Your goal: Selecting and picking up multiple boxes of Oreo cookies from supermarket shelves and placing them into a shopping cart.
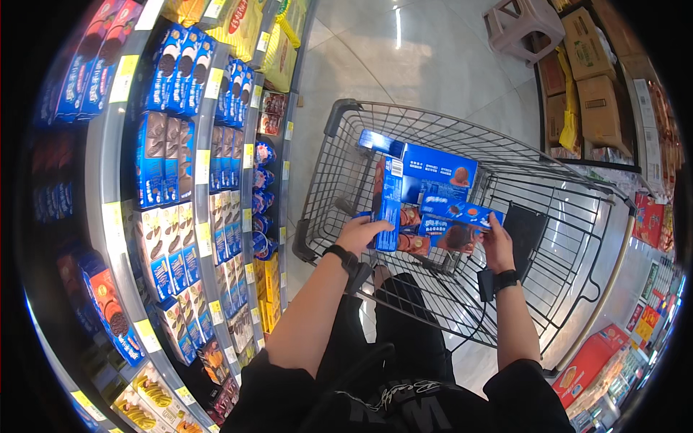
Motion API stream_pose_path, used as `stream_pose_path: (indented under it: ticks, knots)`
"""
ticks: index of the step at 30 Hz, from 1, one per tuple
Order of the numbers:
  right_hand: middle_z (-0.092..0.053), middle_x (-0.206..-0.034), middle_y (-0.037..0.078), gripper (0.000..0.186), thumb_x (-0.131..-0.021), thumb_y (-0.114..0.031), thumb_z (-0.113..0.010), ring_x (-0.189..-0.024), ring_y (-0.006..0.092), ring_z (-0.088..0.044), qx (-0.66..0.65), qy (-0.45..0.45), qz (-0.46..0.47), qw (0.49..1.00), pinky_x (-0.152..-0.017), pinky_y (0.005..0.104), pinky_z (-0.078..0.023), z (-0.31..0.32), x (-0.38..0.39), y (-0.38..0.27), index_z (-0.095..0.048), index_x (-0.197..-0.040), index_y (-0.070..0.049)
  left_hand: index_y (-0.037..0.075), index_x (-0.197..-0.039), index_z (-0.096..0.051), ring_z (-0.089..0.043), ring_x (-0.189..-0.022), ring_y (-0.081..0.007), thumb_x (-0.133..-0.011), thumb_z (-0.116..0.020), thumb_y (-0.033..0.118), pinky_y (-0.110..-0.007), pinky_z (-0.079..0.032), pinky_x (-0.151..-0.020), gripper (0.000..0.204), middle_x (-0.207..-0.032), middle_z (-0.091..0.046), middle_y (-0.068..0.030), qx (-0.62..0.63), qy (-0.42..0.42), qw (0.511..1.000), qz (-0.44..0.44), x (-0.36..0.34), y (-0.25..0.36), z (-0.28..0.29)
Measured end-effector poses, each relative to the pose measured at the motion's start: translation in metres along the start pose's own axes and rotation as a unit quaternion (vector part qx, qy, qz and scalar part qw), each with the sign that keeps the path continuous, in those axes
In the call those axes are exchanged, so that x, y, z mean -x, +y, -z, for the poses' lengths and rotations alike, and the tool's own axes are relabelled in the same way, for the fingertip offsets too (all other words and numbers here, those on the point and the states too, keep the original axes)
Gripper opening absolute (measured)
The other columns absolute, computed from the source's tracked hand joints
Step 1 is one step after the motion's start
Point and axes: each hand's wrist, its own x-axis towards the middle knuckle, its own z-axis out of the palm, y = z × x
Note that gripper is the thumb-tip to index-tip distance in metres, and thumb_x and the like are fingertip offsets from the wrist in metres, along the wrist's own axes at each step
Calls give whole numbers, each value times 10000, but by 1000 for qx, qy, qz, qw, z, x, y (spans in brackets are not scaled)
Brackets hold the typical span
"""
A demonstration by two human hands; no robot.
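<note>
Both arms reach over a wire shopping cart (332, 162). My left hand (363, 232) grips the near end of a long, narrow blue cookie box (390, 198), its thumb across the top face. My right hand (498, 243) is closed around the right end of another slim blue cookie box (455, 210), held roughly crosswise. Beneath and beyond them, inside the cart, lie a larger blue box (437, 169) and several red-brown packs (412, 242). The undersides of both held boxes are hidden.
Shelves on the left carry rows of blue cookie packs (164, 166) and yellow bags (242, 29). A plastic stool (523, 29) stands on the tiled floor (433, 50) beyond the cart. Brown cartons (603, 108) are stacked at the far right; a red box (592, 364) sits at the near right.
</note>
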Motion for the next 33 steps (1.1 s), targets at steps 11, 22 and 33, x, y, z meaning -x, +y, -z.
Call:
stream_pose_path:
  ticks: [11, 22, 33]
  knots:
    - [-687, -958, 71, 375, -973, -348, -704, -731, 152, -673, 80, -114, -153, 978, -654, 288, -539, -56, -22, 66, -634, -1138, -18, -27, -1082, -713, -705, -796, -155, -793, -808, 196, -278, -566, -709, 378, -947, -735, -97, -173, 89, 977, -86, 22, -1, 38]
    - [-674, -1117, 308, 651, -885, -442, -709, -1034, 477, -653, 689, -119, 130, 703, -884, 492, -530, -110, -30, 56, -591, -1282, 61, 27, -1354, -568, -612, -1092, -102, -757, -863, 14, -279, -494, -964, 666, -1200, -641, -10, -71, 1, 966, -249, 201, 23, 57]
    - [-579, -1384, 132, 848, -698, -128, -893, -999, 209, -664, 343, -560, 317, 684, -831, 317, -540, -338, 218, -93, -489, -1438, -30, 71, -1409, -515, -559, -1268, -199, -761, -828, -40, -315, -485, -1023, 728, -1387, -531, -83, -164, 83, 908, -376, 290, 12, 118]
